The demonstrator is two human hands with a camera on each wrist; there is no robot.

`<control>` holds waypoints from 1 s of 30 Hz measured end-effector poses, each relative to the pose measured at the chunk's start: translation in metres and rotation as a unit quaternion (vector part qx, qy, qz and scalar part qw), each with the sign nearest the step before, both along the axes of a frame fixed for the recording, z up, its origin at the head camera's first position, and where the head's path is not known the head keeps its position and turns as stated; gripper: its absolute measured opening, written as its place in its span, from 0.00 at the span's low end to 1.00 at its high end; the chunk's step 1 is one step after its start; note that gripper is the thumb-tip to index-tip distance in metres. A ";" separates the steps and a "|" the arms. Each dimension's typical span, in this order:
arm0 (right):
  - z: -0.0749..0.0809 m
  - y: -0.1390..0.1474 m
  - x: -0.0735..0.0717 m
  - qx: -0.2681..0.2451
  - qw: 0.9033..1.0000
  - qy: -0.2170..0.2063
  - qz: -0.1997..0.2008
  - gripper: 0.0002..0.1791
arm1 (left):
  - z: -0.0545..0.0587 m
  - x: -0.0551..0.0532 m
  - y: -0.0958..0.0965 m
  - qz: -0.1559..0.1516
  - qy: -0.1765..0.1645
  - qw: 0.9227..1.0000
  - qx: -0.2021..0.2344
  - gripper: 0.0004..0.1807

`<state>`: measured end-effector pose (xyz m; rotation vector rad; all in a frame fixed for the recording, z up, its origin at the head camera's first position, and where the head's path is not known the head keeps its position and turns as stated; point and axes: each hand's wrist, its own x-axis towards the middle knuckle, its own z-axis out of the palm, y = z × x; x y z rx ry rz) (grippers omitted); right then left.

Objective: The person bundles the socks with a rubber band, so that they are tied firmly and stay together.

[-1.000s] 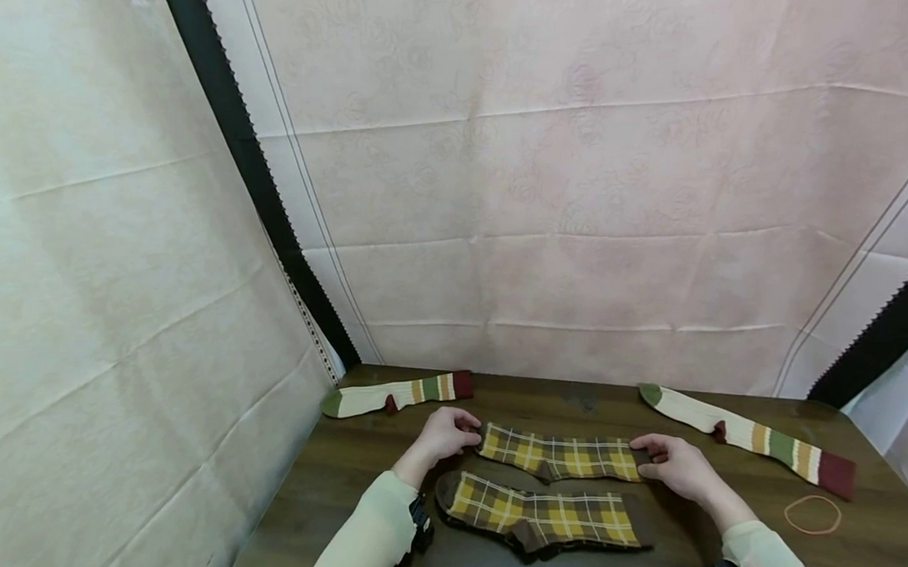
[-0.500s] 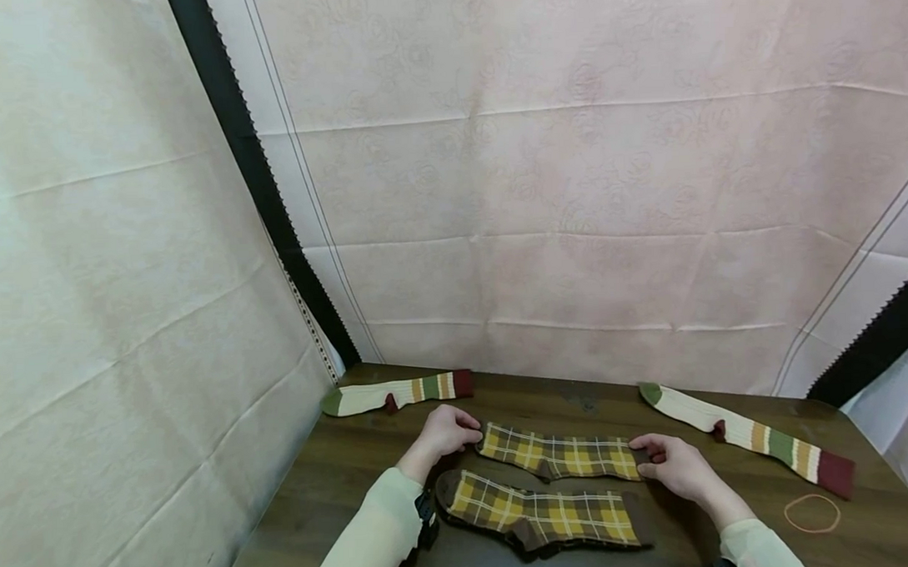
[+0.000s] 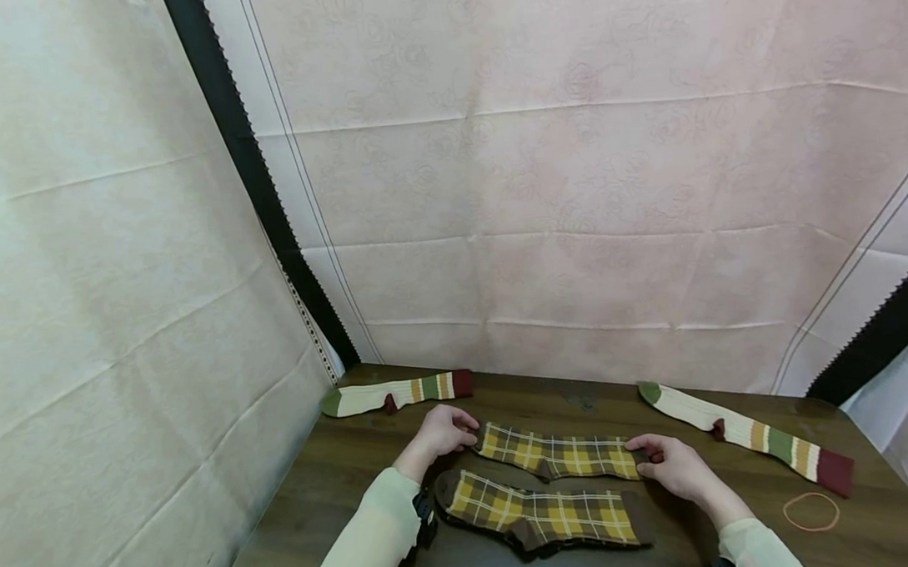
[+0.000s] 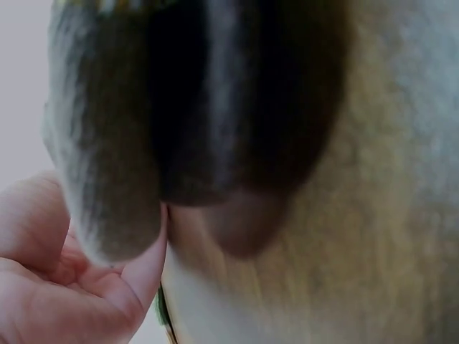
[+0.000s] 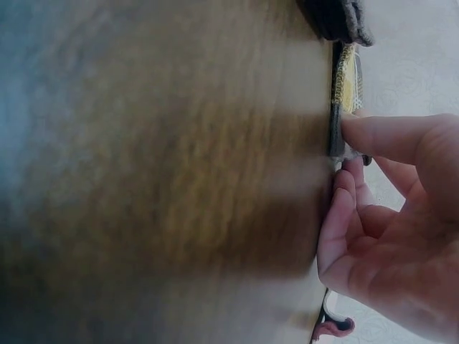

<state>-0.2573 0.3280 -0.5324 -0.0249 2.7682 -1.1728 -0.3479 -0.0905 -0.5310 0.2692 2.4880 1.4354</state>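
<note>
A yellow-and-brown plaid sock lies flat in the middle of the head view, toe left and cuff right. My left hand pinches its dark toe end between thumb and forefinger. At the other end, my right hand pinches the dark cuff; the right wrist view shows the thumb on top and the other fingers curled. Nearer me lies a matching plaid sock, parallel to the first, with dark fabric showing under its edge. Its grey toe looms blurred in the left wrist view and hides my left fingertips.
A cream striped sock lies at the back left of the brown table. Its match, another cream striped sock, lies slanted at the right, with a thin tan elastic band in front. Pale fabric walls stand behind and left.
Both hands stay at the two ends of the far plaid sock. My left hand has shifted very slightly left; the socks and the band look unmoved.
</note>
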 end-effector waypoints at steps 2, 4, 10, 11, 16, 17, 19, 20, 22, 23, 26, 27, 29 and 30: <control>0.000 0.000 0.000 -0.001 1.000 -0.001 0.000 0.17 | -0.001 -0.001 0.000 -0.002 0.002 1.000 0.002 0.08; 0.000 0.000 0.001 -0.002 1.000 -0.001 0.001 0.17 | -0.001 -0.001 0.000 -0.003 0.002 1.000 0.004 0.09; -0.001 0.002 0.000 -0.011 1.000 0.001 0.003 0.18 | 0.001 0.000 -0.001 -0.003 0.004 1.000 0.001 0.09; -0.002 0.002 0.000 -0.011 1.000 0.001 0.004 0.18 | 0.001 0.000 -0.001 -0.003 0.005 1.000 -0.001 0.09; -0.002 0.003 0.000 -0.011 1.000 0.002 0.004 0.18 | 0.001 0.000 0.000 -0.003 0.010 1.000 -0.007 0.09; -0.002 0.003 0.000 -0.011 1.000 0.002 0.004 0.17 | 0.000 0.000 0.001 -0.003 0.010 1.000 -0.006 0.09; -0.003 0.003 0.000 -0.011 1.000 0.002 0.004 0.17 | 0.001 -0.001 0.001 -0.004 0.008 1.000 -0.003 0.09; -0.003 0.003 0.001 -0.009 1.000 0.003 0.003 0.17 | 0.001 -0.001 0.001 -0.004 0.007 1.000 -0.002 0.09; -0.003 0.003 0.001 -0.004 1.000 0.003 0.004 0.17 | 0.001 -0.001 0.000 -0.006 0.007 1.000 0.001 0.10; -0.003 0.003 0.001 -0.003 1.000 0.003 0.004 0.17 | 0.001 -0.001 0.000 -0.007 0.006 1.000 0.001 0.11; -0.003 0.003 0.002 0.003 1.000 0.002 0.005 0.17 | 0.001 -0.001 -0.001 -0.007 0.009 1.000 -0.002 0.12; -0.003 0.003 0.002 0.003 1.000 0.002 0.006 0.17 | 0.001 -0.001 -0.001 -0.005 0.010 1.000 -0.003 0.12; -0.004 0.003 0.002 0.006 1.000 0.002 0.005 0.17 | 0.001 0.000 -0.001 -0.001 0.008 1.000 -0.007 0.12; -0.004 0.004 0.003 0.006 1.000 0.003 0.005 0.17 | 0.001 0.000 -0.001 0.001 0.008 1.000 -0.008 0.11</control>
